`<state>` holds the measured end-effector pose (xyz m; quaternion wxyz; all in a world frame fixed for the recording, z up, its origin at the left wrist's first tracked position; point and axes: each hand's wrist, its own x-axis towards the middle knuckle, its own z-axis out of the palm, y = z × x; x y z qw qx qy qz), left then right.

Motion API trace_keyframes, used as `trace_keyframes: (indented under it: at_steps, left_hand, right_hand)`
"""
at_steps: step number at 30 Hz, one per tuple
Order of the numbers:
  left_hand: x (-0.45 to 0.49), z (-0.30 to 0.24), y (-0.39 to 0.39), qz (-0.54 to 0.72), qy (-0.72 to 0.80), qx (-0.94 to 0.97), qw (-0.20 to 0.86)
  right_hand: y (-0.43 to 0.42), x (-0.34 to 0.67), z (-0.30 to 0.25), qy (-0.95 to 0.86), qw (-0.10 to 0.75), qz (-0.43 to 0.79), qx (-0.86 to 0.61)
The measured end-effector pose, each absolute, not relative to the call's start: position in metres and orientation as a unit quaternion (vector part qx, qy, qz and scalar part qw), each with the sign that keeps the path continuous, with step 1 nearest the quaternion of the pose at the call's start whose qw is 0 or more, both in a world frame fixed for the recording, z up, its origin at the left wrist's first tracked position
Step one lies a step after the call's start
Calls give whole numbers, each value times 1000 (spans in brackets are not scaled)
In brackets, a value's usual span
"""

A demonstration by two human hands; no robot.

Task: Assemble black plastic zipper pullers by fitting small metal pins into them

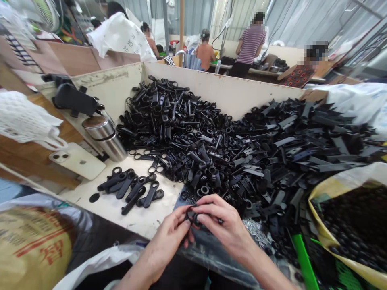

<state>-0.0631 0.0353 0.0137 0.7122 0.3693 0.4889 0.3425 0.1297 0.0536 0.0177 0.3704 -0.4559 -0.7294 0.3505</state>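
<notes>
Yellow sack (26, 249) with red print, at the far left; pale phone (77, 160), lenses and back showing; black disc (94, 197), flat on the pale tabletop (165, 183); steel flask (111, 145), just beside the phone; row of black handles (125, 187), each with a ring at one end, several overlapping, lying between the disc and the person's left hand.

Left hand (173, 225): thumb and forefinger brought together on a small black part (191, 216), clamping its left side; the other fingers curled beneath, partly hidden. Small black part: one, held up between both hands in front of the heap, ring-like in what shows, the rest covered by fingers. Right hand (223, 221): thumb and fingers closed on the same part from the right, fingertips near those of the left, little gap between; whether the two hands touch, cannot tell.

Heap of black ring-ended pieces (169, 108), beyond both hands; silver metal pieces (255, 231), loose, just beside the right forearm; pile of flat black pieces (332, 141), right of the heap and meeting it; green strip (305, 262), slanting; open yellow-edged sack (325, 223) of small dark round pieces (356, 229), far right.
</notes>
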Motion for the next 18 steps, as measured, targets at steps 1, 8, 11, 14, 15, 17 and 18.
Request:
trace_keyframes:
  at_steps: [1,8,11,14,15,17,18]
  left_hand:
    - [-59,15,35,323,488,397,707]
    - [-44,11,21,222,495,520,660]
    - [-39,8,14,203,494,512,672]
    - [-32,13,10,202,475,493,700]
    - [-30,16,9,204,470,489,706]
    - [-28,21,7,205,466,487,710]
    - [-27,22,7,202,467,489,708]
  right_hand:
    - [47,131,15,-715,392,362,-450]
    - [27,152,4,-701,445,308,-465]
    - [18,159,3,-701,456,292,-463]
    - [8,163,1,-702,463,290,-457]
    - [6,165,0,-705,463,290,-452]
    - [1,167,-1,-713,463,288,-442]
    - [-1,168,-2,-717,462,284,-438]
